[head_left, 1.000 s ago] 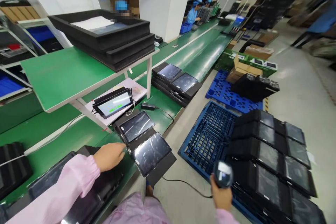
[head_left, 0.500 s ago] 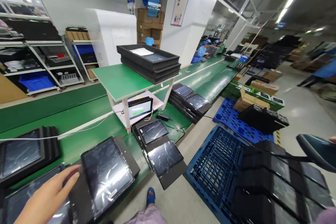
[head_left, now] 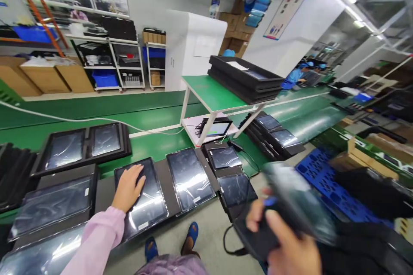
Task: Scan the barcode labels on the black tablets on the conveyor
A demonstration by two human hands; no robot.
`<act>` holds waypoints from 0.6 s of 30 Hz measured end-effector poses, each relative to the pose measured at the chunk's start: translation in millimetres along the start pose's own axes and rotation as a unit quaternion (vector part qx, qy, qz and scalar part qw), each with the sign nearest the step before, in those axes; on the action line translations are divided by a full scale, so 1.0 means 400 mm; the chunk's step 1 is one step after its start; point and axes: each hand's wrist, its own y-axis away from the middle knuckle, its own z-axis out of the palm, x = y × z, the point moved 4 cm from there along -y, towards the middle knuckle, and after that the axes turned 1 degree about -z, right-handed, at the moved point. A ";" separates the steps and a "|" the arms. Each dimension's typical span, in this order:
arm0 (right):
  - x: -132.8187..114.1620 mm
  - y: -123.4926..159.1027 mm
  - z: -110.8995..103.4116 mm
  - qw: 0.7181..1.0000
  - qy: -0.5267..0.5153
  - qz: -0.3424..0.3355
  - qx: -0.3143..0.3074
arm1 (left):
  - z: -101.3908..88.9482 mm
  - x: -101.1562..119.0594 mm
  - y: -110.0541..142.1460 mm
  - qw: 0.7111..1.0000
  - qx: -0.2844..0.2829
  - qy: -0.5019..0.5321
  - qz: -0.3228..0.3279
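Observation:
My left hand [head_left: 129, 187] lies flat, fingers spread, on the upper part of a dark glossy screen panel [head_left: 150, 204] set in a black foam tray. A second panel [head_left: 190, 180] with a small white label sits just to its right in the same row. Fingers wrapped round its dark grip, my right hand [head_left: 290, 240] holds up a handheld scanner [head_left: 300, 200]. Motion blurs the scanner, and its front has a glassy, greyish sheen. A black strap loop hangs beside it.
More panels in foam trays [head_left: 64, 195] lie on the green bench at left. A small green-topped stand [head_left: 209, 92] carries stacked black trays [head_left: 245, 79]; a lit screen [head_left: 217, 128] stands beneath. Blue pallets [head_left: 319, 180] lie on the floor at right. Co-workers [head_left: 295, 75] sit farther along the line.
The view has swung left. My left hand has come down onto a panel. My right hand, barely visible at the right edge before, has come into view with the scanner.

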 end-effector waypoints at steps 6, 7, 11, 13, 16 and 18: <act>0.249 0.086 0.179 0.961 0.083 0.178 -0.193 | 0.041 0.003 0.027 0.998 -0.024 -0.056 0.007; 0.272 0.093 0.175 0.957 0.097 0.183 -0.202 | 0.041 0.002 0.028 0.998 -0.025 -0.056 0.005; 0.309 0.122 0.144 0.948 0.155 0.195 -0.198 | 0.041 0.002 0.027 0.998 -0.032 -0.054 0.001; 0.313 0.128 0.134 0.943 0.189 0.193 -0.196 | 0.041 0.004 0.027 0.998 -0.034 -0.055 0.002; 0.313 0.126 0.129 0.936 0.234 0.169 -0.200 | 0.040 0.007 0.027 0.998 -0.033 -0.058 0.006; 0.310 0.123 0.130 0.932 0.254 0.154 -0.207 | 0.041 0.007 0.027 0.998 -0.029 -0.059 0.008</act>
